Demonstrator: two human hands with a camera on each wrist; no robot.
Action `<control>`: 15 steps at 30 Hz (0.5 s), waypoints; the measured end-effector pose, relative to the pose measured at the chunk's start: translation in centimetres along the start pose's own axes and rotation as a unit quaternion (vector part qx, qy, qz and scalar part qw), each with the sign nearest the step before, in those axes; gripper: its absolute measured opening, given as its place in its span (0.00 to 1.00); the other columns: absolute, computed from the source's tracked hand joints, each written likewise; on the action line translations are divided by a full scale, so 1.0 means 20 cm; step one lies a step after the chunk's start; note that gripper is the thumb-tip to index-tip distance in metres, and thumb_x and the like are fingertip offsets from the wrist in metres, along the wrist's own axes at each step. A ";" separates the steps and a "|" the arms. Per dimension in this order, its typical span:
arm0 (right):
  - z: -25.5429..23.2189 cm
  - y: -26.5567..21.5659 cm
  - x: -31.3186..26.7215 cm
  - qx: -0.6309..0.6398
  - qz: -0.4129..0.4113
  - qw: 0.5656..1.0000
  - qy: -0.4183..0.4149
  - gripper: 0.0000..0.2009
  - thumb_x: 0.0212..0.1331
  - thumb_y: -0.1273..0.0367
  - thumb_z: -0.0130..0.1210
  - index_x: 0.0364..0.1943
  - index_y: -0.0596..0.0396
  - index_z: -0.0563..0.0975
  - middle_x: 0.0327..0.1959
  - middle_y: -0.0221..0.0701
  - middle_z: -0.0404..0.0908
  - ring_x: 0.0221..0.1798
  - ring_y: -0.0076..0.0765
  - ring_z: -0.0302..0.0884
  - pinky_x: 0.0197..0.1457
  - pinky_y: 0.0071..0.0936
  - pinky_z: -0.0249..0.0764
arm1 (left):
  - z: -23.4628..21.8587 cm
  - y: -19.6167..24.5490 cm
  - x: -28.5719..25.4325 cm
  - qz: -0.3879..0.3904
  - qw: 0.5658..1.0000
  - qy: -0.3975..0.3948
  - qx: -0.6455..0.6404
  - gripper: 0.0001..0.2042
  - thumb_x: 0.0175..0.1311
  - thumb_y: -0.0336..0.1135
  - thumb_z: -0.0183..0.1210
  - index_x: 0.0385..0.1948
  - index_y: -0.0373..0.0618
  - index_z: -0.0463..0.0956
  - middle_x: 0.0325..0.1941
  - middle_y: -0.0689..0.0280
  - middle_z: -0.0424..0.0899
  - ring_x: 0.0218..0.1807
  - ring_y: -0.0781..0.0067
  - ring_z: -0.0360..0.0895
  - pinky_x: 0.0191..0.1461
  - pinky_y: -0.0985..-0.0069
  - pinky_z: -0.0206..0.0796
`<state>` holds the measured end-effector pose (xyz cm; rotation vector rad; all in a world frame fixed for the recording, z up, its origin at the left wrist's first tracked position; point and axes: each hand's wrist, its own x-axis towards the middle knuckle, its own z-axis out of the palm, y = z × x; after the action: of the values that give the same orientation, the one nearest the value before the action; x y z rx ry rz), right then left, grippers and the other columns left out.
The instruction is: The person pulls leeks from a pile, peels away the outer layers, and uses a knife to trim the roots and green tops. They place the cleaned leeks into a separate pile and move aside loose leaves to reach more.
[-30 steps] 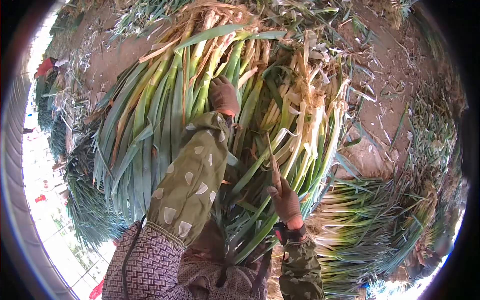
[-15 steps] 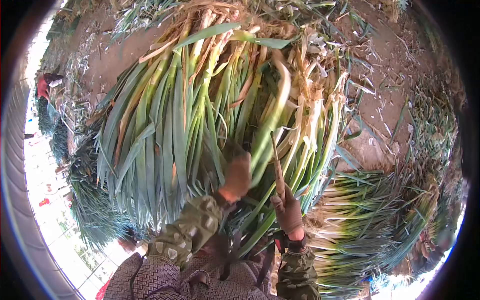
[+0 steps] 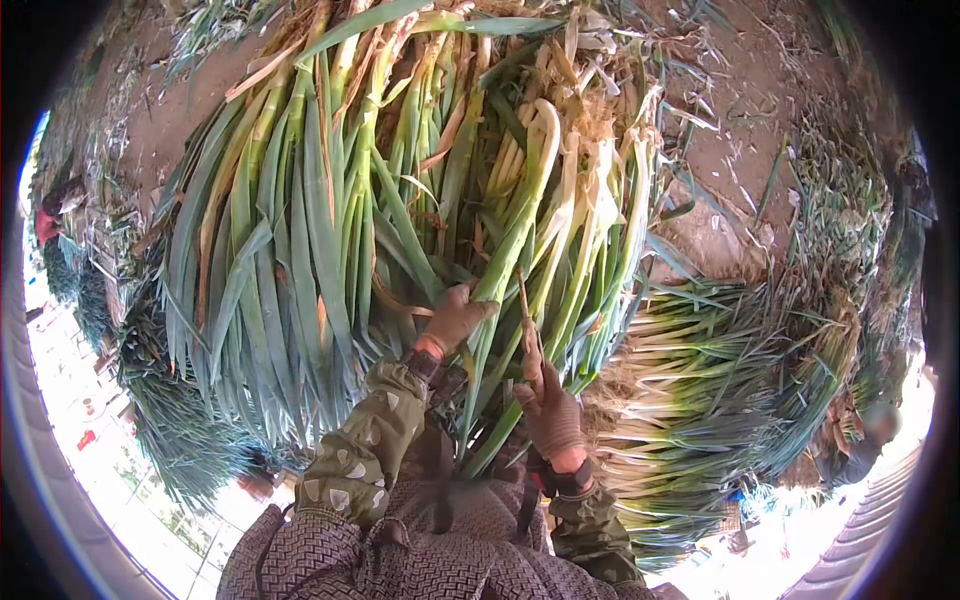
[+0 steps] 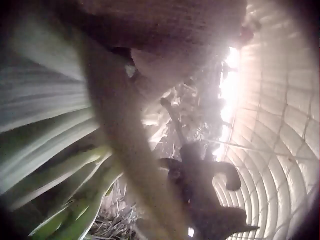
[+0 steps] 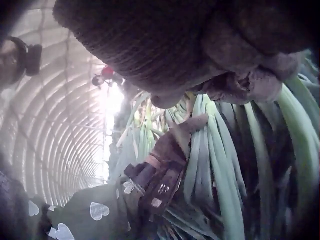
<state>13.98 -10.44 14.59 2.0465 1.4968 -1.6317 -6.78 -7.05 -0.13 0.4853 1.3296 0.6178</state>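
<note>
A large heap of leeks (image 3: 270, 250) lies in front of me in the head view, roots away and green leaves toward me. My gloved left hand (image 3: 458, 318) grips one leek (image 3: 515, 225) around its green leaves; its pale shank slants up over the heap and bends at the top. In the right wrist view the left hand (image 5: 172, 142) shows beside long hanging leaves. My gloved right hand (image 3: 553, 415) grips a thin brownish stick-like tool (image 3: 528, 325), its narrow tip pointing away from me beside the held leek. Blurred leaf partly covers the left wrist view.
To the right, trimmed-looking leeks (image 3: 680, 400) lie in a row, white ends toward the heap. Brown soil (image 3: 725, 230) with leaf scraps stretches behind. Another green pile (image 3: 180, 410) stands at left, and a person in red (image 3: 48, 220) is farther off. A curved ribbed wall (image 5: 65, 120) rises alongside.
My left hand has come back from among the far stalks toward me, drawing one leek out over the heap beside the tool. The right hand still holds the tool.
</note>
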 end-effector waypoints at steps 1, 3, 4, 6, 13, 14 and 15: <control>0.02 0.00 -0.01 0.008 0.000 1.000 0.000 0.29 0.65 0.54 0.57 0.65 0.55 0.67 0.40 0.54 0.82 0.47 0.65 0.81 0.45 0.48 0.77 | 0.01 0.03 -0.02 -0.019 1.000 0.013 -0.002 0.22 0.59 0.37 0.65 0.54 0.34 0.77 0.44 0.65 0.83 0.44 0.78 0.76 0.51 0.76 0.70; 0.05 0.03 -0.01 0.023 0.000 1.000 0.000 0.30 0.65 0.53 0.57 0.65 0.54 0.67 0.39 0.54 0.82 0.46 0.65 0.81 0.43 0.48 0.77 | 0.01 0.06 -0.02 -0.022 1.000 -0.004 0.016 0.22 0.59 0.37 0.66 0.54 0.35 0.77 0.44 0.66 0.84 0.43 0.78 0.76 0.51 0.76 0.70; 0.07 0.04 0.01 0.004 -0.011 1.000 0.017 0.29 0.66 0.52 0.56 0.65 0.52 0.66 0.36 0.53 0.82 0.42 0.65 0.81 0.40 0.50 0.76 | 0.01 0.07 -0.02 -0.022 0.999 -0.011 0.025 0.22 0.59 0.37 0.66 0.54 0.35 0.77 0.43 0.66 0.84 0.43 0.79 0.76 0.50 0.76 0.70; 0.10 0.07 0.08 -0.035 -0.034 0.998 0.049 0.29 0.67 0.50 0.54 0.67 0.48 0.64 0.30 0.52 0.82 0.36 0.66 0.81 0.35 0.53 0.75 | 0.01 0.08 -0.03 -0.027 1.000 -0.004 0.013 0.22 0.59 0.37 0.66 0.53 0.35 0.77 0.43 0.67 0.84 0.42 0.79 0.76 0.50 0.76 0.70; 0.07 0.05 0.33 -0.042 -0.054 0.993 0.092 0.29 0.66 0.49 0.53 0.64 0.49 0.66 0.29 0.51 0.82 0.34 0.66 0.80 0.35 0.54 0.75 | -0.03 0.01 0.02 0.004 0.999 -0.052 -0.004 0.22 0.65 0.43 0.63 0.53 0.37 0.78 0.42 0.69 0.83 0.41 0.82 0.74 0.49 0.77 0.69; 0.06 0.05 0.34 -0.043 -0.052 0.993 0.092 0.29 0.66 0.48 0.53 0.64 0.49 0.66 0.29 0.51 0.82 0.35 0.66 0.80 0.35 0.55 0.75 | -0.03 0.00 0.03 0.017 0.999 -0.048 -0.004 0.22 0.65 0.46 0.62 0.53 0.37 0.78 0.42 0.69 0.83 0.41 0.82 0.73 0.49 0.76 0.69; 0.06 0.04 0.34 -0.052 -0.055 0.993 0.095 0.29 0.66 0.48 0.53 0.64 0.49 0.66 0.29 0.51 0.82 0.35 0.66 0.80 0.35 0.55 0.75 | -0.03 -0.01 0.03 0.029 0.999 -0.044 -0.003 0.23 0.66 0.48 0.62 0.52 0.37 0.78 0.42 0.69 0.82 0.41 0.83 0.73 0.49 0.76 0.69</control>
<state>13.30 -7.48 8.27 2.1489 1.7445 -1.3941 -7.31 -6.89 -0.83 0.5418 1.2331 0.6410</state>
